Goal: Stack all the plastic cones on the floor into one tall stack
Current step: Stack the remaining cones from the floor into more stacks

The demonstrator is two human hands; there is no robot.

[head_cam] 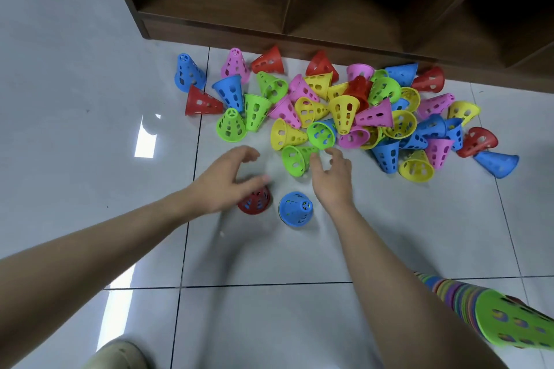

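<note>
A heap of several perforated plastic cones (344,108) in red, blue, green, yellow and pink lies on the tiled floor in front of a shelf. Nearer to me an upright red cone (256,202) and an upright blue cone (295,208) stand apart from the heap. My left hand (227,181) hovers over the red cone with fingers spread and relaxed, holding nothing. My right hand (331,177) reaches to a green cone (295,159) lying on its side, its fingertips at the cone's narrow end. A tall stack of nested cones (491,311), green on top, lies at the bottom right.
A dark wooden shelf unit (299,27) with open compartments stands behind the heap. Glossy grey floor tiles (90,129) stretch to the left and towards me. A shoe (120,355) shows at the bottom left.
</note>
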